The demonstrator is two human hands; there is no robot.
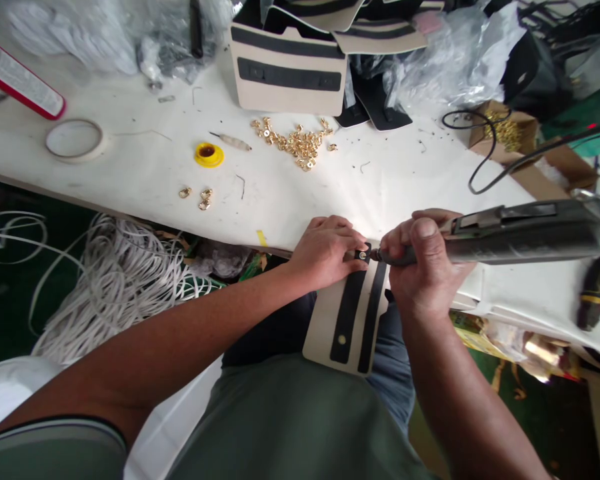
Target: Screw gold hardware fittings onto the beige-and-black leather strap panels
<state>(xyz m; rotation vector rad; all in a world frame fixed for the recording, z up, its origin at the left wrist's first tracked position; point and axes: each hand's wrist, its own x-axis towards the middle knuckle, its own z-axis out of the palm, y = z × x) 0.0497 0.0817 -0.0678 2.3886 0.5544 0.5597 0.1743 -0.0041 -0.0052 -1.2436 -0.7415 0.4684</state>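
A beige panel with black straps (347, 323) hangs over the white table's (145, 170) front edge onto my lap. My left hand (325, 252) presses its top end down, fingers closed around a small round metal fitting (363, 255) on the strap. My right hand (420, 267) is wrapped round a grey powered screwdriver (520, 233) lying level, its tip touching that fitting.
A heap of gold metal clasps (300, 141) lies mid-table, with a few loose ones (203, 197) nearer. A yellow ring (209, 155), an awl (233, 141), a tape roll (75, 139), stacked beige panels (287, 67), plastic bags, a box of gold parts (505, 130) and black cables surround them. White cord (125, 280) piles below.
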